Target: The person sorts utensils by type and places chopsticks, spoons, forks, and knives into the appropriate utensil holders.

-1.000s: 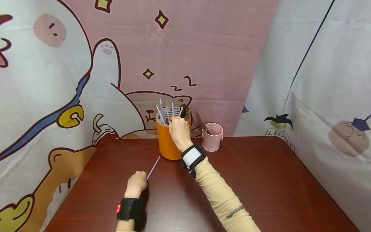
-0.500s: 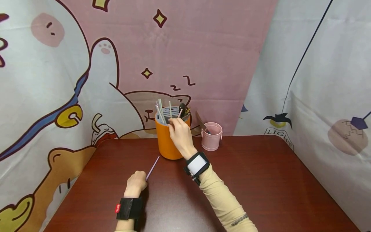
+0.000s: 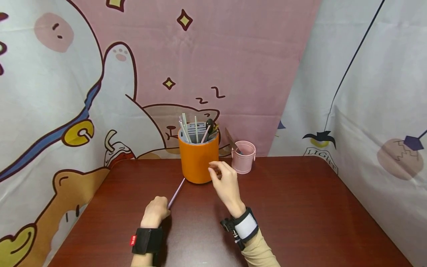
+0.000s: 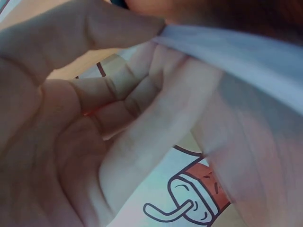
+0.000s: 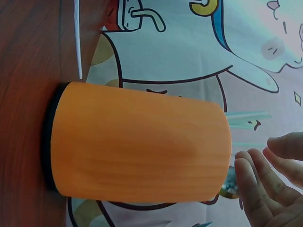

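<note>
My left hand (image 3: 156,212) pinches a thin lavender straw (image 3: 176,193) low over the table, its far end pointing at the base of an orange holder (image 3: 199,163). Up close in the left wrist view, the straw (image 4: 236,52) runs out between thumb and fingertips. Several pale straws (image 3: 196,128) stand in the holder, beside a black rounded thing (image 3: 209,124). In front of the holder's right side, my right hand (image 3: 227,185) hangs with thumb and fingers loosely curved, holding nothing. The right wrist view shows those fingers (image 5: 258,175) apart from the holder's rim.
A small pink bucket (image 3: 243,163) with a brown flat blade-like piece (image 3: 231,140) leaning in it stands right of the holder. The dark red-brown table (image 3: 300,207) ends at a cartoon-printed cloth (image 3: 253,74) behind.
My right hand has let go at the holder's top and drawn back, down and to the right. The straws there have settled slightly. My left hand stays almost still with its straw.
</note>
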### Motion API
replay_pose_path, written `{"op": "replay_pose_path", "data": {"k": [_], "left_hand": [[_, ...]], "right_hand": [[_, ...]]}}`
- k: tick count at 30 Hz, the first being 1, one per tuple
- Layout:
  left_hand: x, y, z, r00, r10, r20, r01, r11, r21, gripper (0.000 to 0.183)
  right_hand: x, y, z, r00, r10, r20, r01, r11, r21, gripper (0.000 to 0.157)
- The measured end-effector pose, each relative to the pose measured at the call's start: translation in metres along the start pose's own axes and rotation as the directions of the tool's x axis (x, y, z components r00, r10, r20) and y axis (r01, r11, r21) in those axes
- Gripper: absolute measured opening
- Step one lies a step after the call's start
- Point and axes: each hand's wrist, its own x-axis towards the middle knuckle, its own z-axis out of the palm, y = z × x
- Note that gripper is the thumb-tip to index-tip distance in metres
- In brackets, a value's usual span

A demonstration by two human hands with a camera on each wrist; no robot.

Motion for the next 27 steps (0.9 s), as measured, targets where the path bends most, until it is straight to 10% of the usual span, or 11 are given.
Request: {"op": "replay_pose_path", "data": {"k": [18,27], "left_hand": [[-0.009,0.018,-0.028,0.999,0.044,-0.022,-0.045,0.999,-0.007,0.017],[-0.014,0.032,-0.035,0.983,0.135,-0.123,-0.151,0.980,-0.128,0.015]], "right_hand": [[-0.006,0.007,-0.009,0.994,0.077,0.083,-0.080,0.996,0.028,0.013],[-0.011,0.009,-0.007,0.949,0.193,0.247,-0.217,0.973,0.074,0.018]]}}
